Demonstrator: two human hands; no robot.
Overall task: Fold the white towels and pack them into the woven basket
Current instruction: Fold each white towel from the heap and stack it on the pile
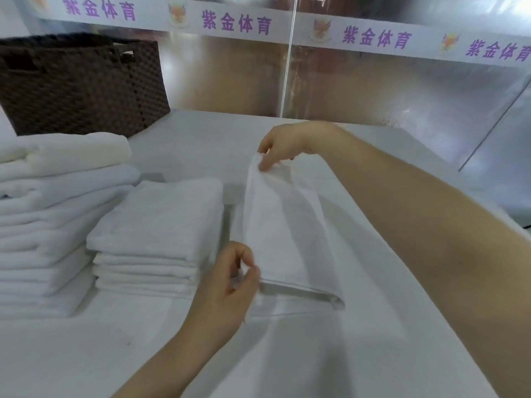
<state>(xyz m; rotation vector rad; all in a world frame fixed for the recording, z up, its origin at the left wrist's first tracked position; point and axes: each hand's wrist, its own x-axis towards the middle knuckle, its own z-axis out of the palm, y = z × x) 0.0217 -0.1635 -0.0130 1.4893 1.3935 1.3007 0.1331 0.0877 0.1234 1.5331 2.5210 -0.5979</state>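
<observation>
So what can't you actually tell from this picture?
- Inside of the woven basket: head view, hidden by its own front wall.
- Tall towel stack: cut off by the left edge.
- Underside of the towel being folded, pinched by left hand and right hand: hidden by its raised flap.

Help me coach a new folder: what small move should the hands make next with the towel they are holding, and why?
Probably carry the raised edge over and lay it flat. The right hand pinches the towel at its far corner and the left hand at its near corner, so that edge stands lifted mid-fold beside the folded stack.
</observation>
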